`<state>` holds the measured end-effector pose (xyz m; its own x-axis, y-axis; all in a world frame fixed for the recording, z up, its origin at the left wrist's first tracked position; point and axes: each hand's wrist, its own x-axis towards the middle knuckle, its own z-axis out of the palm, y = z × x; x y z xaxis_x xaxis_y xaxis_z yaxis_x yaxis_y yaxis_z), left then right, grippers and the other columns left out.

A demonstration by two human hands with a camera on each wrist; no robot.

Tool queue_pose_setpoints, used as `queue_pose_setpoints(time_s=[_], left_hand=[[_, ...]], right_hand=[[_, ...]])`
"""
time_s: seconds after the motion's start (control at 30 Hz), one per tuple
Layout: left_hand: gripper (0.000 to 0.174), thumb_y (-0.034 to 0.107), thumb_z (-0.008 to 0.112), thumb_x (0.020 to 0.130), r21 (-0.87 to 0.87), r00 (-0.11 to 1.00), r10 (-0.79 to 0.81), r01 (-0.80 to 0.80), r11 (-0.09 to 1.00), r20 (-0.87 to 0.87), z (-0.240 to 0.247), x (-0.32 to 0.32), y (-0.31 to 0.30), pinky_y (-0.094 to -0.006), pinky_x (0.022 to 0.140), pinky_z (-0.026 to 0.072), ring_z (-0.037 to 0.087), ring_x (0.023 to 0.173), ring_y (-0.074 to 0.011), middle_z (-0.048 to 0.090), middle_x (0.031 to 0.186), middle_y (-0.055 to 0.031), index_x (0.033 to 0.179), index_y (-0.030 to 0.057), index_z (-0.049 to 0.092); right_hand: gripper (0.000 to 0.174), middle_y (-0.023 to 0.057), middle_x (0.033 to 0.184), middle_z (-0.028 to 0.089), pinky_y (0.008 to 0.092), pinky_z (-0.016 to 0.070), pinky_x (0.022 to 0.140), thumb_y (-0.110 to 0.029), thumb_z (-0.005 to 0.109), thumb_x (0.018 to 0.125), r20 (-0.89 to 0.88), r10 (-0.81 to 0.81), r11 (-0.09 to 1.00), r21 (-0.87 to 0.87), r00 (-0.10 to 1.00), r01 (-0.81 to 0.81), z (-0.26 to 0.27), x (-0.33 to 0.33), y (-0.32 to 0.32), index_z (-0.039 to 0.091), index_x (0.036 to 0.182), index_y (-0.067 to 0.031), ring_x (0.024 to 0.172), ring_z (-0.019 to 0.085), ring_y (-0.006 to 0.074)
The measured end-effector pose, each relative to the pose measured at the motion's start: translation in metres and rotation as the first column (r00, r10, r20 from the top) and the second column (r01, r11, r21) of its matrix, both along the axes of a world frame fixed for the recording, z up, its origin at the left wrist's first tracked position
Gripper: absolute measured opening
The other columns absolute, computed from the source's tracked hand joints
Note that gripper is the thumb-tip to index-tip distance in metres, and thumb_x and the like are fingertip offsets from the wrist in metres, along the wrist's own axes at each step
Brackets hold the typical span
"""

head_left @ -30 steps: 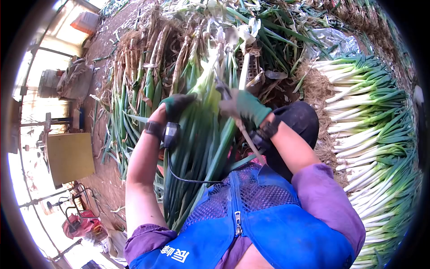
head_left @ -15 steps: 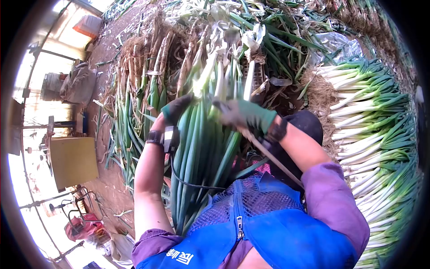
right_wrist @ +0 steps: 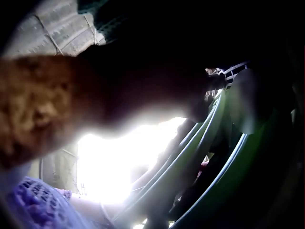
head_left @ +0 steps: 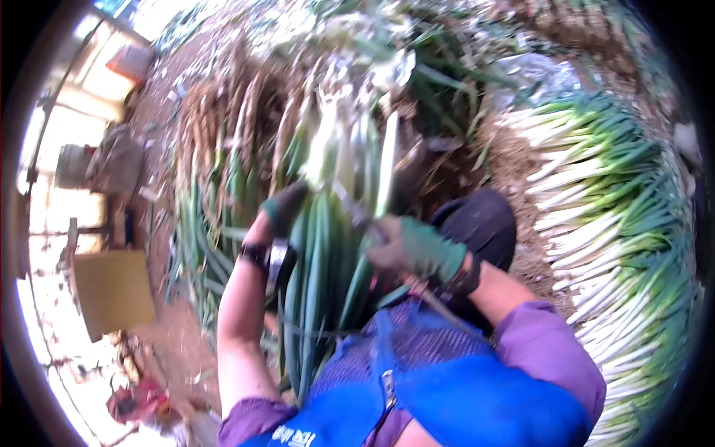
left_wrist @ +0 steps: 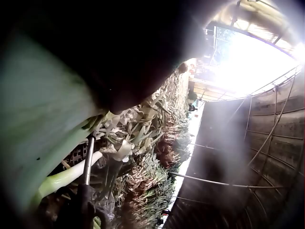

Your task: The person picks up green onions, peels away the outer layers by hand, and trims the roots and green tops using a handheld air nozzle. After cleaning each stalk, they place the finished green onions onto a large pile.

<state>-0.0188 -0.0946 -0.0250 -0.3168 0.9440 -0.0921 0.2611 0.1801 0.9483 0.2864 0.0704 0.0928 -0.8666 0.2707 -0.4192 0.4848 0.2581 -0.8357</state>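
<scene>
My gloved left hand [head_left: 287, 207] grips a green onion where its white shank [head_left: 324, 145] meets the leaves. The long green leaves [head_left: 316, 276] hang down toward the blue vest. To the right, my gloved right hand [head_left: 421, 249] is wrapped round an air blow gun [head_left: 361, 216]. Its thin metal nozzle [left_wrist: 89, 160] points at the onion stems in the left wrist view. From behind the right hand a hose [head_left: 447, 309] runs under the forearm. Dark blur covers much of both wrist views.
Uncleaned onions [head_left: 212, 141] with brown roots stand in a heap on the left. A long row of white-stemmed onions [head_left: 581, 223] lies at the right. Peeled scraps [head_left: 335, 33] cover the ground ahead. A knee [head_left: 480, 227] is beside the right hand, and a yellow board [head_left: 115, 290] stands far left.
My right hand has drawn back toward the vest with the blow gun. My left hand keeps its hold on the onion and sits slightly lower. The head view has shifted.
</scene>
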Motion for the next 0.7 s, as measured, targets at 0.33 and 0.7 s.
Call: queue_pose_setpoints(time_s=[0.33, 0.7], left_hand=[[0.049, 0.044, 0.069, 0.08, -0.517, 0.769, -0.155, -0.253, 0.818, -0.621, 0.066, 0.008, 0.056, -0.0424, 0.082, 0.0495, 0.063, 0.097, -0.0326, 0.066, 0.107, -0.0182, 0.117, 0.0116, 0.063], [0.032, 0.022, 0.074, 0.082, -0.473, 0.95, 0.195, -0.059, 0.879, 0.243, 0.068, 0.032, 0.08, -0.0307, 0.067, 0.0523, 0.064, 0.075, -0.0155, 0.07, 0.09, -0.0079, 0.103, -0.0006, 0.067]], right_hand=[[0.045, 0.0209, 0.083, 0.065, 0.0415, 0.0493, 0.076, -0.042, 0.066, 0.079, 0.13, 0.001, 0.999, 0.036, 0.992, -0.006, 0.01, -0.004, 0.006, 0.06, 0.097, -0.0009, 0.083, 0.066, 0.033], [0.048, 0.0178, 0.084, 0.066, 0.0391, 0.0499, 0.076, -0.041, 0.064, 0.08, 0.034, -0.087, 0.995, 0.049, 0.996, 0.086, -0.016, -0.005, 0.007, 0.06, 0.103, 0.001, 0.082, 0.067, 0.0295]])
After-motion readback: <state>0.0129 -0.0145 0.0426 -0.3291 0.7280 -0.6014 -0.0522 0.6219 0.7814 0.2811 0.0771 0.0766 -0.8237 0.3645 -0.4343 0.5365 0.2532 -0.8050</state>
